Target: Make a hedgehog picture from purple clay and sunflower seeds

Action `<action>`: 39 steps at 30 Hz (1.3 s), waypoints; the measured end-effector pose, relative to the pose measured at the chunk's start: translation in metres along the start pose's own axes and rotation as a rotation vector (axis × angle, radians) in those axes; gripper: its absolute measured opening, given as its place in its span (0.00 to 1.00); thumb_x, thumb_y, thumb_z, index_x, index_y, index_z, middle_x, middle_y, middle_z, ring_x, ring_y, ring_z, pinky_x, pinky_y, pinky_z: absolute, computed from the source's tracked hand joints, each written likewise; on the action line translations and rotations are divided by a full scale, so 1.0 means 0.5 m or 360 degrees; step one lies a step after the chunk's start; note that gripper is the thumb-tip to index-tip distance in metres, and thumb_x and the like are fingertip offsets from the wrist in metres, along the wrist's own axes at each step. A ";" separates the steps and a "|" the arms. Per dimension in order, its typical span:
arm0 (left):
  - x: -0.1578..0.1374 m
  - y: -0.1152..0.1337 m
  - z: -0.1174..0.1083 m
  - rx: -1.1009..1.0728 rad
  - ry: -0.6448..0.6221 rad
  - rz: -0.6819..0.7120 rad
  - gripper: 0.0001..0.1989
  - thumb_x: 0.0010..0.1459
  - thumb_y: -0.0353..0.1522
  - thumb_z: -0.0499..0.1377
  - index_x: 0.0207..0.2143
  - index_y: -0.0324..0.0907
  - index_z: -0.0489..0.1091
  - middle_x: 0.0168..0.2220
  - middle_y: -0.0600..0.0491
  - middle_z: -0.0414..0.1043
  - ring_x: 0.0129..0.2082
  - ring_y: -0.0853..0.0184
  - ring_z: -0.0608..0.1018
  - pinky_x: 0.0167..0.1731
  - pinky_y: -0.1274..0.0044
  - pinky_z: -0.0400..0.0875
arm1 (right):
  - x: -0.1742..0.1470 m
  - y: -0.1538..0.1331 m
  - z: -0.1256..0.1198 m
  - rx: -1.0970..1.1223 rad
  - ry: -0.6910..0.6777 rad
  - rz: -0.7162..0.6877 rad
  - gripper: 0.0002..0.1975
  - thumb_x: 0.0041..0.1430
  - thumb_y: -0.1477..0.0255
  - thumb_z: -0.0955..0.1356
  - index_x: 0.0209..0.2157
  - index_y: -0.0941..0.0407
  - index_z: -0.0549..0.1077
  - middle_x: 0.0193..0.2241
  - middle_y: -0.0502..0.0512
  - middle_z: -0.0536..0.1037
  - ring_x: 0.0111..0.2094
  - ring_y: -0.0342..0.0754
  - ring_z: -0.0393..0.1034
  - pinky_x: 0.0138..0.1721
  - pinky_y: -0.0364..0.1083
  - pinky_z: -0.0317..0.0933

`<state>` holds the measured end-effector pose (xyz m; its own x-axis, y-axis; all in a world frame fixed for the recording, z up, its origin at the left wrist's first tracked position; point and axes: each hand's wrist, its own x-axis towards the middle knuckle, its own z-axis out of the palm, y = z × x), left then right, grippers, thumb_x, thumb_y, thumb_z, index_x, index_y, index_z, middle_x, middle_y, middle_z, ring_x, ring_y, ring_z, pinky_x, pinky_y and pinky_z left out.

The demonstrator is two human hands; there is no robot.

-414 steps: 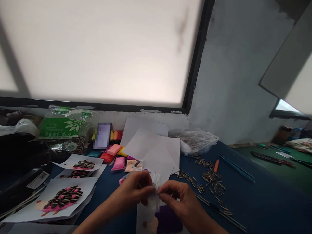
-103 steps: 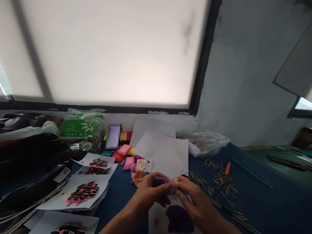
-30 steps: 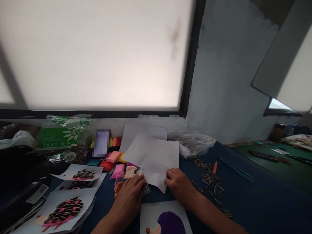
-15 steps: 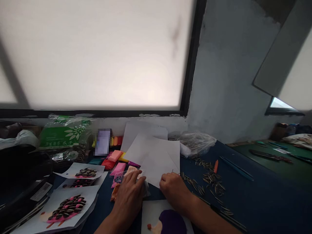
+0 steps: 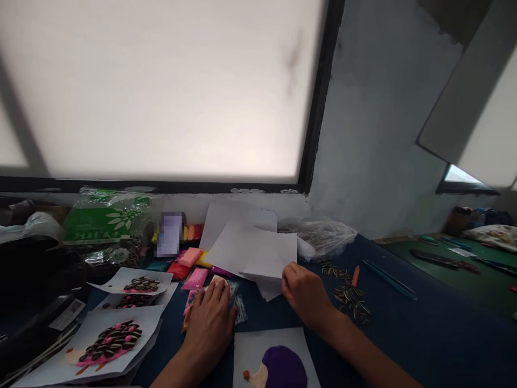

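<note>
My left hand (image 5: 212, 320) lies palm down, fingers stretched, over a crinkled clear plastic packet (image 5: 240, 308) and a peach-coloured clay packet (image 5: 220, 280). My right hand (image 5: 307, 293) is closed at the corner of a white paper sheet (image 5: 264, 264), whose near edge is raised and bent; the fingertips are partly hidden. In front of me, between my forearms, is a sheet bearing a purple clay hedgehog shape (image 5: 285, 366) with a pale snout and brown nose. Right of my right hand lie loose striped sunflower seeds (image 5: 351, 296).
Finished seed-covered hedgehog pictures (image 5: 111, 345) are stacked at the left. Coloured clay packets (image 5: 189, 257) and a green seed bag (image 5: 100, 218) stand behind. Tweezers (image 5: 390, 279), an orange stick (image 5: 355, 276) and a clear bag of seeds (image 5: 329, 237) lie to the right.
My right hand has moved up and to the right, and the paper's near edge has lifted and bent. My left hand has shifted slightly down. More of the purple hedgehog shows.
</note>
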<state>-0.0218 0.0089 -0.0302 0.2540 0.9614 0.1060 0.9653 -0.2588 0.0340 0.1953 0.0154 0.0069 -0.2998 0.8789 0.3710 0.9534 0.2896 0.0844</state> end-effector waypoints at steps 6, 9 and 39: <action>0.002 -0.001 -0.007 0.0036 -0.0018 0.0040 0.23 0.67 0.31 0.47 0.62 0.38 0.63 0.66 0.40 0.58 0.67 0.50 0.58 0.63 0.56 0.55 | -0.020 0.025 -0.004 0.0094 0.0164 0.0111 0.07 0.62 0.82 0.64 0.32 0.57 0.67 0.32 0.53 0.74 0.31 0.46 0.72 0.30 0.42 0.59; -0.001 0.004 -0.010 -0.0031 -0.0064 0.0092 0.23 0.67 0.31 0.47 0.63 0.39 0.63 0.67 0.42 0.56 0.67 0.52 0.57 0.64 0.57 0.55 | -0.025 0.028 0.000 0.0121 0.0217 0.0132 0.07 0.63 0.82 0.63 0.32 0.57 0.66 0.33 0.53 0.73 0.28 0.45 0.71 0.27 0.42 0.58; 0.015 -0.029 0.024 -0.0042 0.0164 0.0127 0.22 0.65 0.35 0.50 0.60 0.43 0.68 0.64 0.44 0.63 0.66 0.49 0.61 0.62 0.54 0.55 | -0.056 -0.067 0.004 0.0582 -0.0208 -0.0174 0.10 0.64 0.80 0.63 0.41 0.58 0.76 0.40 0.57 0.78 0.40 0.48 0.74 0.42 0.43 0.65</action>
<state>-0.0334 0.0210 -0.0418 0.3214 0.9232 0.2107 0.9400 -0.3380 0.0472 0.1719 -0.0181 -0.0082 -0.4229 0.8694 0.2555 0.8480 0.4791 -0.2267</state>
